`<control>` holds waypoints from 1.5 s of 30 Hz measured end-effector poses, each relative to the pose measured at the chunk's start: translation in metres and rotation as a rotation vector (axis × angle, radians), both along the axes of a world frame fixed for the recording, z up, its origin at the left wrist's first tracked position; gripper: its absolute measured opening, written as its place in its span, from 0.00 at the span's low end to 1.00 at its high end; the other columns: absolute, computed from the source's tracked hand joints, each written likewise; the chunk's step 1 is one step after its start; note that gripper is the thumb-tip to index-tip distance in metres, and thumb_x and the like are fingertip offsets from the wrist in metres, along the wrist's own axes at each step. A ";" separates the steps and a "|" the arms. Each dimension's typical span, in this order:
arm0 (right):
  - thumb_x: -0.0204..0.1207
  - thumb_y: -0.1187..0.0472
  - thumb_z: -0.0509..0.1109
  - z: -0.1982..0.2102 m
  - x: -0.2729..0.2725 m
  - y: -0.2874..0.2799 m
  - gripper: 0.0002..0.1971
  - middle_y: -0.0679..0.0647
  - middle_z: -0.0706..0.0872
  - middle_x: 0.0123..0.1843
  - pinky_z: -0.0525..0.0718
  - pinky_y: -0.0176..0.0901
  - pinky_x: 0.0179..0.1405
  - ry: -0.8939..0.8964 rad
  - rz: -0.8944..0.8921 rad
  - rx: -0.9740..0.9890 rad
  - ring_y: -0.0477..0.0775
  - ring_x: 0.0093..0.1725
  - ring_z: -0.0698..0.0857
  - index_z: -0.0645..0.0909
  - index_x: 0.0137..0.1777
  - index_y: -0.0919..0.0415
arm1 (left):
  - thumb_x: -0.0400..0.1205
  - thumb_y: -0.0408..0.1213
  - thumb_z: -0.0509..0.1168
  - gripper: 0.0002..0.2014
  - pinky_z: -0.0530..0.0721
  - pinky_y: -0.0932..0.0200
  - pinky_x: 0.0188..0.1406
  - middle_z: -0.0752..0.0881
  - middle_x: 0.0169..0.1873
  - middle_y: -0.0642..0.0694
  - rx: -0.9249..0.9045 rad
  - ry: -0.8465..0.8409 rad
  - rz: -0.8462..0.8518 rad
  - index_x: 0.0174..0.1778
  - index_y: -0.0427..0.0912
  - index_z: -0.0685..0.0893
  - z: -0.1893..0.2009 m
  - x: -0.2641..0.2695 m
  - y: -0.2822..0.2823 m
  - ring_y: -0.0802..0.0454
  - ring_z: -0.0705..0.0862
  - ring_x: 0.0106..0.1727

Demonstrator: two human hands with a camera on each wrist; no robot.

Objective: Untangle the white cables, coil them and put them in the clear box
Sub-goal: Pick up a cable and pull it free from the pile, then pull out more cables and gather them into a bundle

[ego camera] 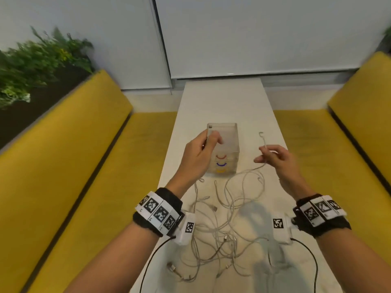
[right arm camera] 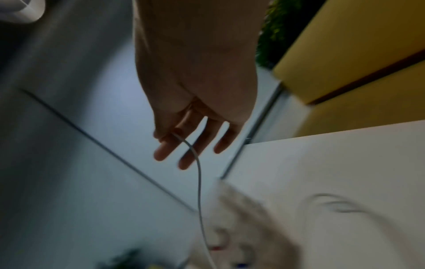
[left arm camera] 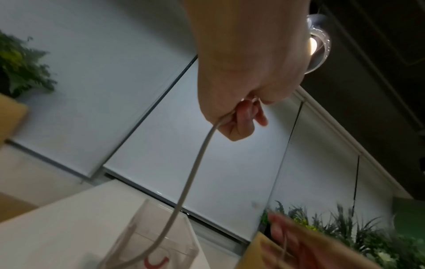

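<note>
A tangle of white cables (ego camera: pixel 222 220) lies on the white table (ego camera: pixel 224 98) in front of me. Behind it stands the clear box (ego camera: pixel 229 144), marked with red, blue and yellow arcs. My left hand (ego camera: pixel 211 140) is raised in front of the box's left side, its fingers curled round a white cable (left arm camera: pixel 195 163) that hangs down toward the box (left arm camera: pixel 149 245). My right hand (ego camera: pixel 264 154) is raised to the right of the box. It pinches another stretch of cable (right arm camera: pixel 198 182) between thumb and forefinger, with the other fingers (right arm camera: pixel 220 143) spread. A cable end (ego camera: pixel 261 134) sticks up above it.
Yellow bench seats (ego camera: pixel 88 166) run along both sides of the narrow table, the right one (ego camera: pixel 338 144) close to my right hand. White blinds (ego camera: pixel 254 34) hang behind the table's far end. Green plants (ego camera: pixel 38 60) stand at the back left. Black wristband leads (ego camera: pixel 152 261) trail near the table's front edge.
</note>
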State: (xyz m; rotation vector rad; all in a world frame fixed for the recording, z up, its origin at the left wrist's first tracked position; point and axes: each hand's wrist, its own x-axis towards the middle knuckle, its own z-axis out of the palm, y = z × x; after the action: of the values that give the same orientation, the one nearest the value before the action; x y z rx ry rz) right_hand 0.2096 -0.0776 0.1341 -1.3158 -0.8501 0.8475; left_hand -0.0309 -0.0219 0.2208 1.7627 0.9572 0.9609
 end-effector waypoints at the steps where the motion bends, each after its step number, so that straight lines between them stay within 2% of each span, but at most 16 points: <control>1: 0.80 0.61 0.72 0.022 -0.014 -0.002 0.08 0.66 0.91 0.38 0.86 0.43 0.49 -0.002 0.056 0.064 0.59 0.39 0.91 0.83 0.54 0.66 | 0.91 0.51 0.56 0.15 0.68 0.58 0.25 0.73 0.21 0.60 -0.024 -0.001 -0.014 0.47 0.51 0.86 0.000 0.004 -0.002 0.59 0.68 0.24; 5: 0.80 0.70 0.70 0.079 -0.068 -0.010 0.05 0.67 0.90 0.35 0.87 0.45 0.38 -0.167 0.290 0.186 0.61 0.32 0.90 0.79 0.51 0.74 | 0.85 0.57 0.65 0.18 0.72 0.52 0.27 0.74 0.20 0.57 -0.120 -0.078 -0.040 0.30 0.56 0.83 0.003 0.020 -0.007 0.53 0.72 0.24; 8: 0.80 0.74 0.68 0.089 -0.090 -0.009 0.04 0.67 0.90 0.37 0.87 0.48 0.32 -0.287 0.338 0.201 0.60 0.29 0.88 0.80 0.52 0.75 | 0.86 0.53 0.66 0.19 0.74 0.54 0.25 0.78 0.19 0.56 -0.092 -0.182 -0.013 0.28 0.53 0.84 0.007 0.026 -0.009 0.54 0.76 0.22; 12: 0.81 0.65 0.71 0.090 -0.098 -0.010 0.08 0.51 0.89 0.34 0.83 0.45 0.29 -0.347 0.362 0.180 0.56 0.27 0.82 0.82 0.51 0.71 | 0.90 0.51 0.58 0.18 0.80 0.53 0.29 0.79 0.25 0.52 -0.097 -0.275 0.045 0.37 0.46 0.80 0.012 0.020 -0.009 0.54 0.79 0.26; 15: 0.81 0.57 0.70 0.080 -0.096 -0.018 0.14 0.56 0.80 0.29 0.77 0.38 0.29 -0.412 0.423 0.090 0.51 0.28 0.76 0.80 0.44 0.71 | 0.91 0.49 0.54 0.20 0.80 0.52 0.42 0.76 0.26 0.53 -0.187 -0.493 0.075 0.36 0.44 0.75 0.027 0.008 0.001 0.55 0.76 0.31; 17: 0.83 0.54 0.66 0.065 -0.088 -0.025 0.17 0.53 0.76 0.29 0.73 0.40 0.29 -0.399 0.458 0.024 0.50 0.28 0.73 0.77 0.38 0.66 | 0.92 0.47 0.53 0.19 0.83 0.54 0.34 0.72 0.26 0.51 -0.301 -0.750 0.024 0.37 0.44 0.72 0.045 -0.005 0.008 0.53 0.72 0.27; 20: 0.83 0.47 0.63 0.045 -0.075 -0.035 0.19 0.45 0.70 0.28 0.69 0.45 0.29 -0.372 0.459 -0.118 0.48 0.28 0.68 0.74 0.33 0.56 | 0.92 0.48 0.52 0.17 0.61 0.62 0.16 0.62 0.27 0.50 -0.329 -0.897 0.029 0.39 0.46 0.69 0.068 -0.028 0.016 0.55 0.57 0.24; 24: 0.87 0.50 0.58 0.052 -0.077 -0.040 0.18 0.43 0.69 0.28 0.67 0.39 0.28 -0.392 0.439 -0.117 0.43 0.27 0.66 0.72 0.33 0.50 | 0.89 0.46 0.61 0.11 0.59 0.62 0.16 0.64 0.22 0.54 -0.151 -0.566 -0.115 0.43 0.48 0.73 0.070 -0.035 0.010 0.57 0.58 0.21; 26: 0.89 0.55 0.55 0.070 -0.086 -0.038 0.17 0.46 0.70 0.30 0.69 0.39 0.29 -0.395 0.461 -0.049 0.44 0.28 0.67 0.71 0.37 0.56 | 0.86 0.45 0.67 0.06 0.63 0.64 0.18 0.72 0.19 0.56 0.039 -0.173 -0.235 0.52 0.47 0.80 0.059 -0.028 -0.001 0.59 0.64 0.20; 29: 0.86 0.61 0.55 0.098 -0.094 -0.035 0.13 0.54 0.70 0.34 0.71 0.43 0.31 -0.382 0.508 0.049 0.49 0.31 0.68 0.73 0.47 0.72 | 0.83 0.57 0.67 0.18 0.75 0.58 0.25 0.83 0.26 0.56 0.226 0.227 -0.347 0.58 0.48 0.86 0.038 -0.018 -0.009 0.58 0.75 0.24; 31: 0.83 0.65 0.55 0.110 -0.095 -0.037 0.12 0.55 0.72 0.34 0.74 0.47 0.32 -0.386 0.513 0.101 0.51 0.32 0.70 0.74 0.50 0.75 | 0.82 0.64 0.63 0.27 0.76 0.44 0.30 0.83 0.28 0.43 0.261 0.246 -0.323 0.45 0.40 0.86 0.034 -0.017 -0.010 0.51 0.77 0.28; 35: 0.85 0.65 0.62 0.112 -0.090 -0.044 0.08 0.57 0.79 0.37 0.79 0.41 0.34 -0.399 0.522 0.152 0.52 0.34 0.76 0.81 0.54 0.70 | 0.80 0.50 0.74 0.26 0.63 0.62 0.26 0.67 0.19 0.56 0.340 0.088 -0.172 0.22 0.48 0.69 0.045 -0.020 -0.007 0.60 0.64 0.24; 37: 0.84 0.62 0.66 0.096 -0.085 -0.047 0.10 0.60 0.79 0.36 0.78 0.37 0.33 -0.387 0.494 0.080 0.53 0.33 0.77 0.79 0.50 0.72 | 0.80 0.46 0.74 0.27 0.63 0.59 0.28 0.64 0.20 0.57 0.353 -0.068 -0.049 0.22 0.49 0.64 0.057 -0.024 -0.003 0.59 0.62 0.25; 40: 0.84 0.51 0.64 0.053 -0.078 -0.054 0.17 0.55 0.76 0.30 0.73 0.40 0.31 -0.339 0.490 -0.092 0.51 0.30 0.75 0.78 0.37 0.63 | 0.83 0.46 0.71 0.26 0.64 0.52 0.28 0.66 0.26 0.42 0.288 -0.327 0.165 0.29 0.31 0.70 0.080 -0.037 0.010 0.50 0.63 0.28; 43: 0.85 0.47 0.59 0.024 -0.072 -0.061 0.20 0.50 0.68 0.30 0.70 0.42 0.31 -0.274 0.415 -0.175 0.48 0.29 0.68 0.70 0.35 0.58 | 0.82 0.48 0.72 0.18 0.68 0.55 0.28 0.70 0.27 0.49 0.310 -0.333 0.304 0.34 0.43 0.74 0.090 -0.049 0.023 0.54 0.66 0.29; 45: 0.89 0.49 0.55 0.025 -0.068 -0.061 0.20 0.48 0.63 0.30 0.65 0.46 0.32 -0.259 0.356 -0.210 0.48 0.29 0.62 0.67 0.35 0.55 | 0.80 0.49 0.74 0.14 0.68 0.57 0.27 0.73 0.29 0.49 0.350 -0.244 0.301 0.46 0.45 0.79 0.087 -0.050 0.025 0.52 0.67 0.29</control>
State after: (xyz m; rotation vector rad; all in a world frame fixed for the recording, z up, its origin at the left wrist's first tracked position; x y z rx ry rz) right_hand 0.1412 -0.1387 0.1589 -1.5033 -1.2519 1.0807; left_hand -0.0811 0.0031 0.3079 1.7550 0.9538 1.5779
